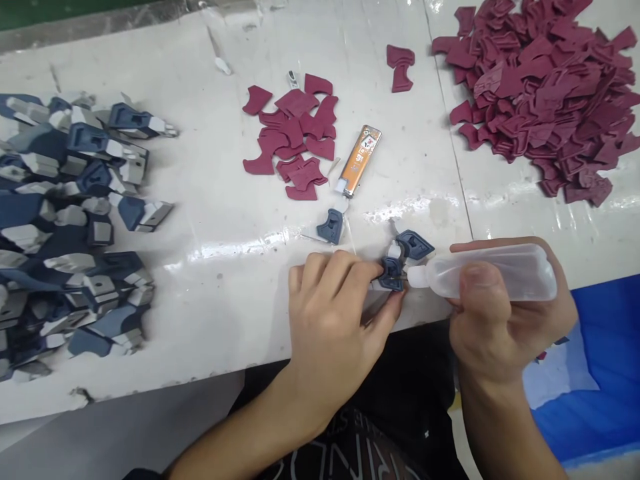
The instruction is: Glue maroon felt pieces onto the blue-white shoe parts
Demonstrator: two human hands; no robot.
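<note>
My left hand [333,310] pinches a small dark blue and grey plastic part [393,272] between thumb and forefinger near the table's front edge. In my right hand [505,320] lies a translucent squeeze bottle [520,273], held sideways with the thumb on top. The bottle's white nozzle [417,277] points left, its thin tip at the blue part. Just behind, another dark blue piece [416,245] adjoins the held part; whether they are joined I cannot tell. Farther back lies a loose blue piece [331,227], close to an orange lighter [360,160].
A small group of maroon pieces [295,137] lies at the middle back, with two more maroon pieces [401,68] to its right. A large maroon heap [545,93] fills the back right. Many blue and grey assemblies [75,233] crowd the left. Blue sheeting [610,373] hangs right, below the table.
</note>
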